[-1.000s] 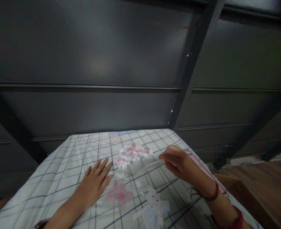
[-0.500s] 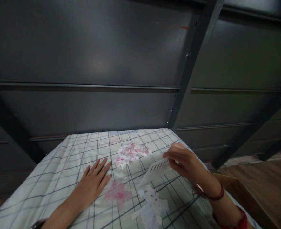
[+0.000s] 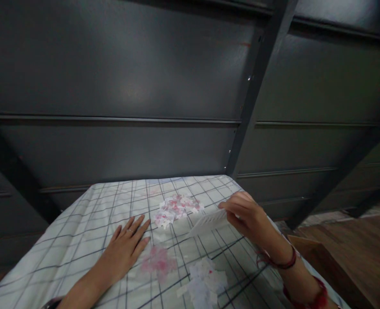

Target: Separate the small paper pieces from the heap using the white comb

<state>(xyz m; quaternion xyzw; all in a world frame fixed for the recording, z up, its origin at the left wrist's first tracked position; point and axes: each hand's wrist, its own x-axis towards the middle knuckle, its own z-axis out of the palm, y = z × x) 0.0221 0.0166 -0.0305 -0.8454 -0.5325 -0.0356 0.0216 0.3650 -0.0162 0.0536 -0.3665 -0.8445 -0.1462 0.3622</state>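
Observation:
My left hand (image 3: 124,247) lies flat on the checked cloth (image 3: 89,231), fingers spread, with a ring on one finger. Pinched in my right hand (image 3: 247,214) is a thin white slotted plastic card (image 3: 205,222), tilted above the cloth. Beyond it sits a pile of white paper scraps marked with pink (image 3: 177,209). Closer to me lies a second pile of mostly white scraps (image 3: 205,281). A pink stain (image 3: 159,262) marks the cloth between my left hand and the nearer pile.
A dark grey metal panel wall (image 3: 119,150) stands right behind the table's far edge. Low on the right, beside the table, is an open cardboard box (image 3: 325,262) on the wooden floor (image 3: 354,234).
The slotted card has tilted flatter, and its lower edge has risen away from the nearer pile. My left hand stays in place on the cloth.

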